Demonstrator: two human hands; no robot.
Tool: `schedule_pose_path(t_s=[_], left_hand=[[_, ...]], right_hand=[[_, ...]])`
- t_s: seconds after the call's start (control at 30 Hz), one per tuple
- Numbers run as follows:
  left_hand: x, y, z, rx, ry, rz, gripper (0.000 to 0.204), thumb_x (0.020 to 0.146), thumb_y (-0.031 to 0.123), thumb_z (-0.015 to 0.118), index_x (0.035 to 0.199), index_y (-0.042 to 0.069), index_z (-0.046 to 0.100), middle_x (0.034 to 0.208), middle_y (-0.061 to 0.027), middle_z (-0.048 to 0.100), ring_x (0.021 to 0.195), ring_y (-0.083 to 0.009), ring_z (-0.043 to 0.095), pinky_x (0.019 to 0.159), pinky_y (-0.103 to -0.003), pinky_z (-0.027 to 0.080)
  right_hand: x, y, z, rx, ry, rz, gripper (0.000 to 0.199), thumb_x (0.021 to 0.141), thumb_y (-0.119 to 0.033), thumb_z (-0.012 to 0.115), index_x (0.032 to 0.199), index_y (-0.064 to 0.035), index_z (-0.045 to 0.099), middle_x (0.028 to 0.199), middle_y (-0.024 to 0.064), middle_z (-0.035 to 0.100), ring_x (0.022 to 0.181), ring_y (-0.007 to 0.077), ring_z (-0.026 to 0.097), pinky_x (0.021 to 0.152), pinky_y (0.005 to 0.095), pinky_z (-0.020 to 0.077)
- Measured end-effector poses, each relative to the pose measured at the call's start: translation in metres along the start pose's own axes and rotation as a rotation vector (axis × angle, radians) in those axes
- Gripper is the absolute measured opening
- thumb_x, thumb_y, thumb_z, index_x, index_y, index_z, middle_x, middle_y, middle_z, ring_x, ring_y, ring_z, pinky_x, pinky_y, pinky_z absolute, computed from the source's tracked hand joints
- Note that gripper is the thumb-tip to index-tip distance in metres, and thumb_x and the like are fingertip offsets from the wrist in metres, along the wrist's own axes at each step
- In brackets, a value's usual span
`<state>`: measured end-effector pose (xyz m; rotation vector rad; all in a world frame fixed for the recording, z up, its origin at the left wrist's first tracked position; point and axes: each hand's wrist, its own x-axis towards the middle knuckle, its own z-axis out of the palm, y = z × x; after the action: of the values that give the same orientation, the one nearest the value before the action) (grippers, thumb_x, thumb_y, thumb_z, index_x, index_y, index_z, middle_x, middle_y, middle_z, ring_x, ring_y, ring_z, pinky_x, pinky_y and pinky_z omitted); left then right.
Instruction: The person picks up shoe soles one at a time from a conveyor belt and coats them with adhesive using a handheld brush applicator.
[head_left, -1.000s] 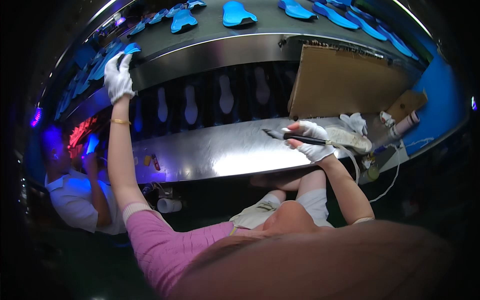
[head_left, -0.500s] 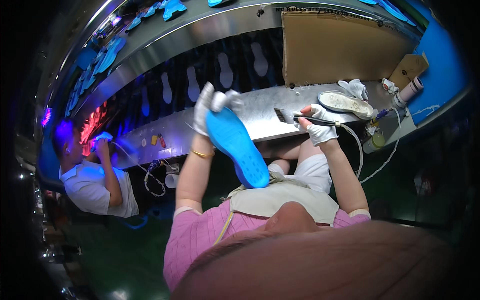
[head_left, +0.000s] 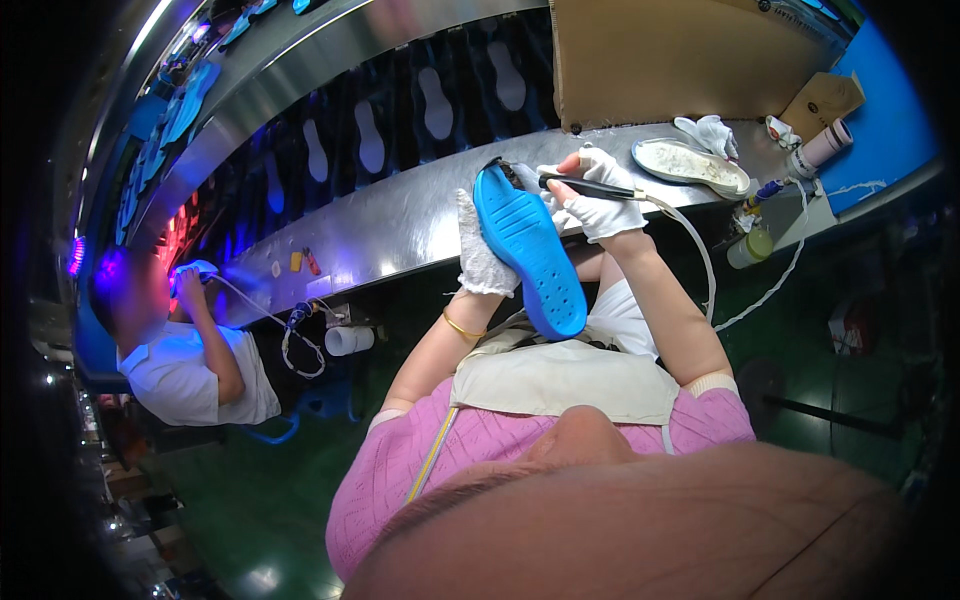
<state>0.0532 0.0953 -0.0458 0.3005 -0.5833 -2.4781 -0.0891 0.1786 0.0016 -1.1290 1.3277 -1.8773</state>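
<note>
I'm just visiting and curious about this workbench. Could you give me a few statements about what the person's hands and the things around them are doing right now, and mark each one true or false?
1. The left hand holds a blue shoe sole. True.
2. The right hand is empty. False: it holds a dark pen-like tool with a cord.
3. Both hands are bare. False: both wear white gloves.
4. An oval dish lies on the metal bench to the right of the hands. True.
5. The sole lies flat on the bench. False: it is held up over the lap.

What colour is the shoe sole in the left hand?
Bright blue shoe sole, clearest in the head view.
</note>
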Motion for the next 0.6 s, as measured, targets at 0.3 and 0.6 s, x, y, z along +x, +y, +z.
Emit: schedule_pose_path(t_s=[0.3,0.6], left_hand=[[0.018,-0.002,-0.024,0.065,0.128,0.085,0.077,0.089,0.073,0.037,0.13,0.009,0.05,0.122,-0.013,0.058,0.109,-0.0261,0.058,0.098,-0.04,0.048],[0.011,0.017,-0.02,0.204,0.18,-0.055,0.091,0.084,0.077,0.038,0.141,0.005,0.039,0.131,-0.0203,0.053,0.114,-0.0349,0.056,0.1,-0.047,0.046]], right_hand=[[-0.021,0.004,0.019,0.102,-0.044,0.126,0.025,0.083,0.003,0.065,0.103,-0.0045,0.052,0.092,0.0079,0.063,0.079,0.0104,0.062,0.074,0.0247,0.0515],[-0.038,0.014,0.018,-0.226,-0.166,0.039,0.025,0.079,0.004,0.07,0.101,-0.0018,0.062,0.088,0.0071,0.065,0.078,0.0109,0.063,0.073,0.0241,0.0516]])
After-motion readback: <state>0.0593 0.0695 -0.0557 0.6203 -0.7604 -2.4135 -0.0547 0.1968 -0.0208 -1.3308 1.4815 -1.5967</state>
